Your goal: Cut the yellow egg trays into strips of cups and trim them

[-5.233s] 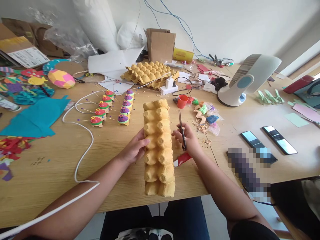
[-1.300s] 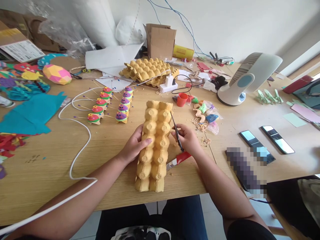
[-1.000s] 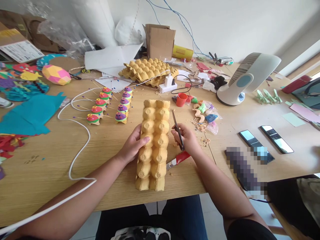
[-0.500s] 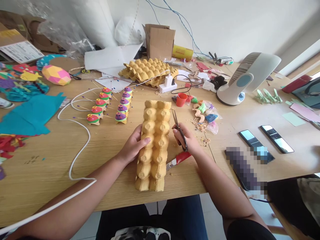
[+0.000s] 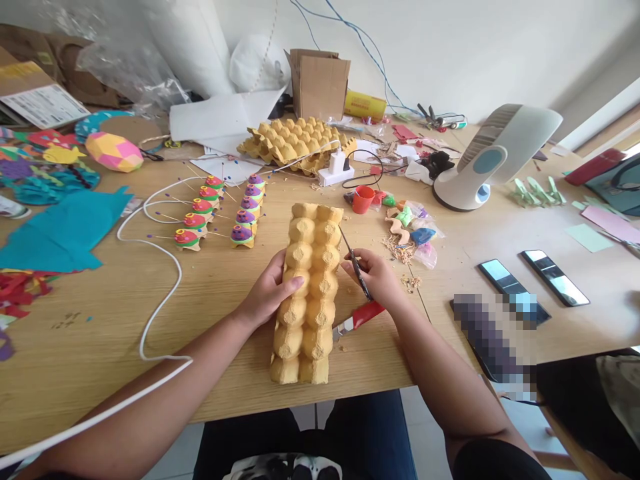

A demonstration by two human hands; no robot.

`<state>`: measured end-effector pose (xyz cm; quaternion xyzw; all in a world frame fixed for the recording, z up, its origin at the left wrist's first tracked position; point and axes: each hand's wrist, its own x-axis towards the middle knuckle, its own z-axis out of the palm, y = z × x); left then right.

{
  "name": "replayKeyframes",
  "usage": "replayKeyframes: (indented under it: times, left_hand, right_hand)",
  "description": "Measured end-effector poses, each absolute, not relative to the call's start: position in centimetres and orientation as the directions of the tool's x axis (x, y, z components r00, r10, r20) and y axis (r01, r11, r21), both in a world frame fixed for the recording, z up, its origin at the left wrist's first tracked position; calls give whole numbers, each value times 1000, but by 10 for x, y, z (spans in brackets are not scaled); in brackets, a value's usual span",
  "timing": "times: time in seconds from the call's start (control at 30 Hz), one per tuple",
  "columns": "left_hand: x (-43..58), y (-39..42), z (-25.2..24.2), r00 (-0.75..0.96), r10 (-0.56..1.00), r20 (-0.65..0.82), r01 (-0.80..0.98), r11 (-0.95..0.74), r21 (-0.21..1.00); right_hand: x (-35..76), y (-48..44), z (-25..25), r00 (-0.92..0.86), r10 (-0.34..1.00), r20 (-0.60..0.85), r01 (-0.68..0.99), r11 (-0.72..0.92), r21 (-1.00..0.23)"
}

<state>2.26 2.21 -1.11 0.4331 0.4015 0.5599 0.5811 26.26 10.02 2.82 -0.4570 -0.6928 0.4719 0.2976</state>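
Observation:
My left hand grips the left side of a yellow egg carton piece, thumb on top and fingers hidden beneath. The piece has two rows of cups, bottoms up, and slants slightly toward me. In my right hand is a pair of black scissors, fingers closed round the handles. The blades point up and left, their tip at the carton's right edge. Under my right wrist lies a red-handled cutter knife, its left end partly behind the carton.
Two rows of painted carton critters with pins stand left of centre. Behind are stacked yellow egg trays and a white power strip. A red cup, a fan and phones stand or lie right. A white cable crosses the left side.
My right hand has turned the scissors, and the blades have come closer to the carton's right edge. The carton and left hand have barely shifted.

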Motion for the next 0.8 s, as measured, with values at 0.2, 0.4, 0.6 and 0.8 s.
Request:
replayKeyframes:
  times: [0.2,0.4,0.6,0.8]
  left_hand:
    - [21,22,-13,43,999,8,-307,6,952]
    - [23,22,-11,35,999,2,-312,9,950]
    - [24,22,-4,34,999,-32,-372,42,927]
    - [23,22,0,29,998,-62,-399,68,915]
  right_hand:
    - [268,105,28,-398,917,-18,422,165,-891]
    - [269,106,26,-363,932,-12,418,151,-896]
    - [264,105,24,-310,951,-16,288,78,-954]
    - [264,97,39,-354,935,-26,375,117,-920]
